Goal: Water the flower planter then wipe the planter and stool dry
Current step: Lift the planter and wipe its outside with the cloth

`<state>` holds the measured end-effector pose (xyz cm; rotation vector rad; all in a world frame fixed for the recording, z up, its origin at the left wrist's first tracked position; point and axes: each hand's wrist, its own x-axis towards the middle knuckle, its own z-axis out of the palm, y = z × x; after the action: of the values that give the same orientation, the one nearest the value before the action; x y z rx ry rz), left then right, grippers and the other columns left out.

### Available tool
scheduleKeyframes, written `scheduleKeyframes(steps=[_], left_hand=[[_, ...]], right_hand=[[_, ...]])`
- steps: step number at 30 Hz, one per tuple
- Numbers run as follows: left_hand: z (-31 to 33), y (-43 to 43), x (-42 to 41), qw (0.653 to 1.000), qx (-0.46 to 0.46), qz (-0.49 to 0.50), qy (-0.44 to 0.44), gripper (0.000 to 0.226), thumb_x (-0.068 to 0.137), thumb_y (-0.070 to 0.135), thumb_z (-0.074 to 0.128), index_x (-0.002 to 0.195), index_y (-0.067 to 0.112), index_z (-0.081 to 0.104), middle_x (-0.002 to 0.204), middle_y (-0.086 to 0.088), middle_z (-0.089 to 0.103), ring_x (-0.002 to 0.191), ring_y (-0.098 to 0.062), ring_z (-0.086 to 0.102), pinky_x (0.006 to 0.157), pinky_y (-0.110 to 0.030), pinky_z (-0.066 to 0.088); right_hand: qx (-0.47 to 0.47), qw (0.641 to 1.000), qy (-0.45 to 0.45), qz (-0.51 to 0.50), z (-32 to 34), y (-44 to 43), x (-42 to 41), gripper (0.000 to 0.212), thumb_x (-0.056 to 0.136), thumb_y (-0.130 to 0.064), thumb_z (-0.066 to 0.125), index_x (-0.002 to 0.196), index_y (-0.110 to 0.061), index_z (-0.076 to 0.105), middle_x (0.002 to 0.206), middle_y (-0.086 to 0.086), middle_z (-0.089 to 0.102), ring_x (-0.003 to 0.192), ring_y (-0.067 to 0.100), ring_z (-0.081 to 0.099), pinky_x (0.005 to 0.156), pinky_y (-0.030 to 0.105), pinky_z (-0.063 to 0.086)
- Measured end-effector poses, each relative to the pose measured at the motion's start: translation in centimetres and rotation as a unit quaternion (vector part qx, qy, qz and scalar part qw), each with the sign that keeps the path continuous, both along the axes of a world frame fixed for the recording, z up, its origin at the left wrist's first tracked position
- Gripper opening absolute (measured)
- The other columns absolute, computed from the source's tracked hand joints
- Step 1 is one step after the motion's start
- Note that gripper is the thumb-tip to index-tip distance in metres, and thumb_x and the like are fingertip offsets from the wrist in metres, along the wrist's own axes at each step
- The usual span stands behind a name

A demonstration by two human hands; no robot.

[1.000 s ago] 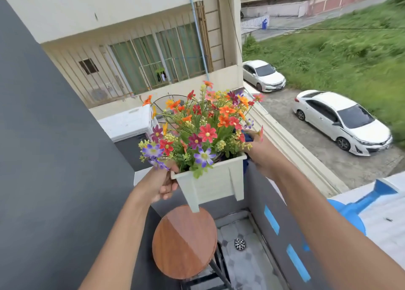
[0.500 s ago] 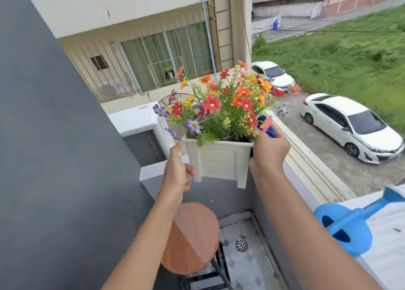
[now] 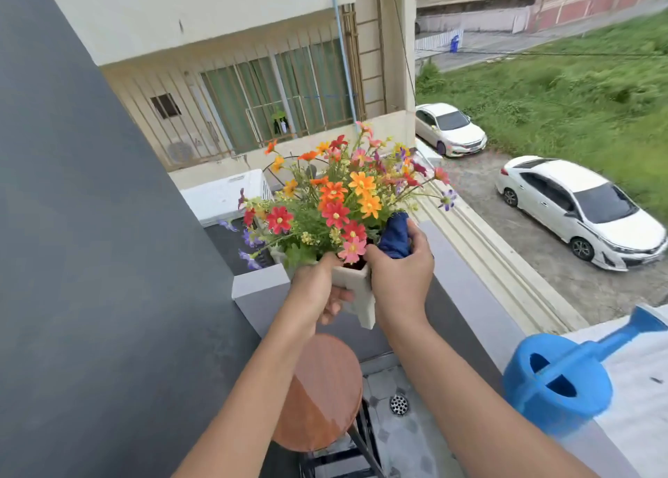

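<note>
Above stool, planter turned corner-on — hands closer together

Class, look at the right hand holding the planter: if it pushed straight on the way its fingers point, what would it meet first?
The right hand points up and away, with the blue cloth already under its fingers. Straight on, it would probably meet the flowers first, though depth is unclear.

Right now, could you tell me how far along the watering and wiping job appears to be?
Watering looks finished: the blue watering can is set down on the ledge at right. In hand: both the left hand and right hand hold the white planter lifted above the stool, the right also gripping a dark blue cloth. Left: wiping the stool, whose seat looks partly wet.
</note>
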<state>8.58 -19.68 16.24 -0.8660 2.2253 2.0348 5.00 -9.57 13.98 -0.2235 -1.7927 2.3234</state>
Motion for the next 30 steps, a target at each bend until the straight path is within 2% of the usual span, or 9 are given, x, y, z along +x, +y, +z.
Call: scheduleKeyframes(steps=[5,10,14,18,20,22,24,28,30], left_hand=[[0.0,-2.8,0.5,0.997,0.073,-0.012,-0.004,0.046,0.102,0.031,0.025,0.08,0.004,0.054,0.047,-0.013,0.06,0.028,-0.013,0.038,0.038,-0.016,0.024],[-0.2,-4.7,1.0,0.991,0.135,-0.004,0.019,0.036,0.102,0.027,0.022,0.093,0.002,0.046,0.047,-0.017,0.059,0.029,-0.014,0.041,0.032,-0.016,0.031],[0.2,-4.4,1.7,0.991,0.127,-0.028,0.03,0.039,0.102,0.025,0.025,0.086,0.0,0.05,0.054,-0.02,0.057,0.031,-0.013,0.038,0.035,-0.016,0.027],[0.9,-2.6,1.8,0.989,0.129,-0.037,0.065,0.043,0.102,0.023,0.027,0.074,0.001,0.051,0.06,-0.019,0.054,0.032,-0.011,0.038,0.038,-0.018,0.026],[0.8,-2.7,1.1,0.987,0.133,-0.023,0.09,0.043,0.102,0.023,0.025,0.08,-0.002,0.052,0.058,-0.018,0.055,0.033,-0.01,0.039,0.037,-0.019,0.027],[0.6,-3.4,0.5,0.987,0.123,-0.008,0.103,0.04,0.103,0.024,0.022,0.089,-0.001,0.051,0.057,-0.016,0.054,0.034,-0.011,0.039,0.036,-0.02,0.027],[0.6,-4.0,0.3,0.988,0.116,-0.011,0.105,0.039,0.101,0.019,0.022,0.086,-0.001,0.052,0.06,-0.016,0.052,0.034,-0.01,0.039,0.036,-0.02,0.026],[0.9,-3.6,1.1,0.987,0.112,-0.039,0.107,0.045,0.102,0.018,0.024,0.073,0.0,0.054,0.056,-0.018,0.057,0.035,-0.01,0.041,0.037,-0.019,0.03],[0.8,-3.1,1.5,0.986,0.128,-0.037,0.104,0.046,0.103,0.018,0.023,0.074,-0.002,0.053,0.062,-0.02,0.056,0.034,-0.011,0.043,0.038,-0.019,0.03]], right_hand=[[0.022,0.998,0.051,0.037,-0.1,-0.3,1.2,0.055,0.088,-0.017,0.072,0.14,-0.017,0.055,0.134,-0.005,0.06,0.122,0.009,0.058,0.108,0.033,0.046],[-0.085,0.995,0.013,-0.043,-1.0,1.1,-0.1,0.052,0.08,-0.034,0.066,0.13,-0.021,0.063,0.127,0.004,0.068,0.117,0.02,0.065,0.106,0.049,0.049],[0.027,0.999,0.024,-0.028,-0.6,1.6,-2.4,0.049,0.094,-0.023,0.064,0.142,-0.017,0.054,0.134,0.007,0.055,0.108,0.004,0.058,0.104,0.027,0.043],[0.127,0.989,0.074,0.012,-0.3,0.3,-2.1,0.05,0.101,-0.013,0.057,0.149,-0.007,0.045,0.125,0.006,0.044,0.116,0.016,0.051,0.092,0.011,0.034],[0.158,0.978,0.132,0.022,-0.2,-0.6,0.2,0.051,0.101,-0.01,0.057,0.149,-0.003,0.043,0.116,0.002,0.041,0.107,-0.005,0.045,0.089,0.0,0.029],[0.186,0.961,0.198,0.041,-1.0,-1.3,2.9,0.053,0.098,-0.008,0.058,0.149,-0.002,0.044,0.11,0.006,0.044,0.102,-0.016,0.041,0.091,-0.001,0.029],[0.189,0.954,0.223,0.058,-1.9,-1.4,5.0,0.055,0.096,-0.01,0.057,0.149,-0.003,0.044,0.107,0.009,0.047,0.101,-0.013,0.043,0.091,0.003,0.033],[0.191,0.96,0.201,0.04,-1.3,-0.6,2.4,0.051,0.097,-0.007,0.058,0.147,-0.004,0.047,0.11,0.006,0.045,0.099,-0.014,0.044,0.09,0.0,0.031],[0.207,0.964,0.165,0.02,-0.4,-0.3,-1.0,0.05,0.099,-0.007,0.058,0.147,-0.004,0.046,0.114,0.006,0.041,0.102,0.0,0.046,0.09,0.003,0.031]])
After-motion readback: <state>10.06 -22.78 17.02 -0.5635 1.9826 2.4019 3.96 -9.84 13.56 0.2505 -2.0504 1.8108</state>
